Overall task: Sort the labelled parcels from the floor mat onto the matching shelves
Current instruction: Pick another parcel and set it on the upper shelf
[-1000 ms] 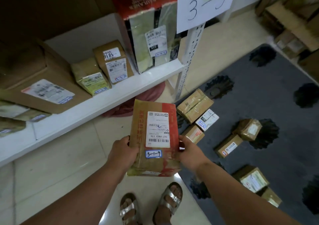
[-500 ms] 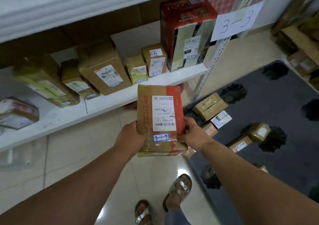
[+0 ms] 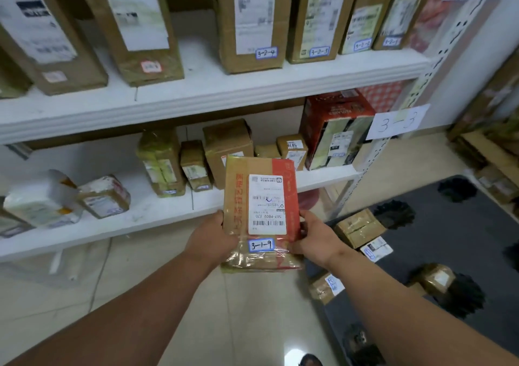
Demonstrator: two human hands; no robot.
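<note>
I hold a flat brown-and-red parcel (image 3: 259, 211) upright in front of me, its blue-edged tag reading 3-1-9. My left hand (image 3: 213, 233) grips its left edge and my right hand (image 3: 314, 236) grips its right edge. Behind it runs the lower white shelf (image 3: 157, 219), marked by a paper sign 3-3 (image 3: 397, 122) on the post, with several parcels standing on it. The upper shelf (image 3: 224, 90) carries boxes tagged 3-2-4 (image 3: 250, 20) and 3-2-3 (image 3: 320, 20). More parcels lie on the dark floor mat (image 3: 463, 247) at the right.
A perforated white shelf post (image 3: 393, 129) stands at the right end of the shelves. A red box (image 3: 334, 129) fills the lower shelf's right end. Cardboard boxes (image 3: 494, 152) are stacked at the far right. Pale floor tiles lie below my arms.
My view has tilted up and swung left, bringing the upper shelf with its 3-2 tags into sight. The parcel stays gripped in both hands and has risen toward the lower shelf.
</note>
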